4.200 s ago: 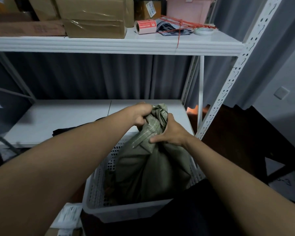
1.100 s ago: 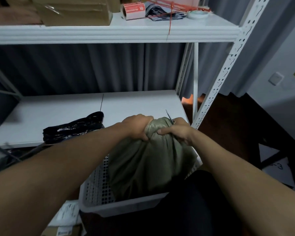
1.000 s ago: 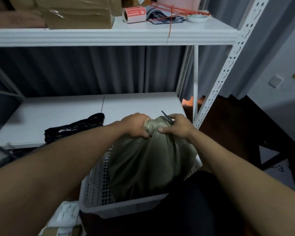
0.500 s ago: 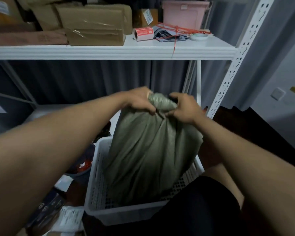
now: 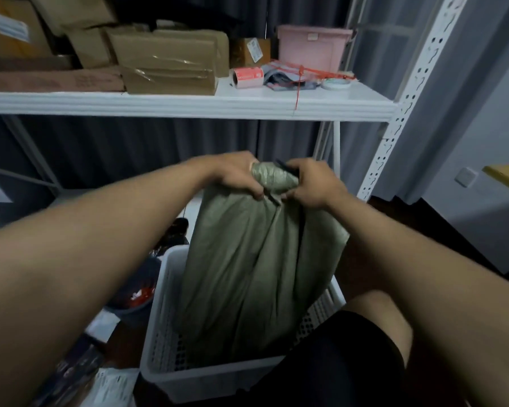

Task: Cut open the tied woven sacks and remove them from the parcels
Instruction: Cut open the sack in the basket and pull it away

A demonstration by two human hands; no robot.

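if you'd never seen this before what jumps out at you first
First the olive-green woven sack, drawn up tall out of the white perforated basket at the centre, its bunched top gripped by the left hand and the right hand. A thin dark tool pokes out beside the right hand. Above, the white shelf carries taped cardboard parcels and a pink bin.

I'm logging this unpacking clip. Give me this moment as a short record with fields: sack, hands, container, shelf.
sack: green woven sack, top bunched, lower end in the basket
left hand: grips the bunched top
right hand: grips the top; thin dark tool beside it
container: white perforated basket
shelf: white shelf with cardboard boxes, pink bin
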